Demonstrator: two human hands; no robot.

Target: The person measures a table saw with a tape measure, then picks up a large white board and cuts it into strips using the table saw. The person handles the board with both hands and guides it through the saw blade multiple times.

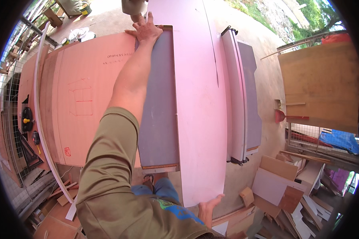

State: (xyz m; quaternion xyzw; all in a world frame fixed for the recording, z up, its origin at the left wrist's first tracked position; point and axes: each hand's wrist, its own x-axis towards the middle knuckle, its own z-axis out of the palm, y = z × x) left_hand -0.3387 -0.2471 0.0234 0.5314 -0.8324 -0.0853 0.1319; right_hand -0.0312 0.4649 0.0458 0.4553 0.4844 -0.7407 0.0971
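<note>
A long pale pinkish-white panel (199,107) lies lengthwise in front of me, across a grey-topped bench (158,107). My left hand (146,32) is stretched far forward, fingers spread, pressing flat at the bench's far end beside the panel's left edge. At the panel's near end, my right hand (210,207) grips the edge near the right corner; its fingers are partly hidden beneath. A dark line (216,65) runs along the panel's far half. To the right of the panel stands a long metal rail (237,95) with black end fittings.
On the left is a large wooden sheet (91,99) with a red box sketch. A narrow strip (38,99) crosses beyond it, near black tools (27,119). Board offcuts (275,187) lie piled at lower right. A brown board (319,83) stands at right. A beige shape (134,6) shows beyond my left hand.
</note>
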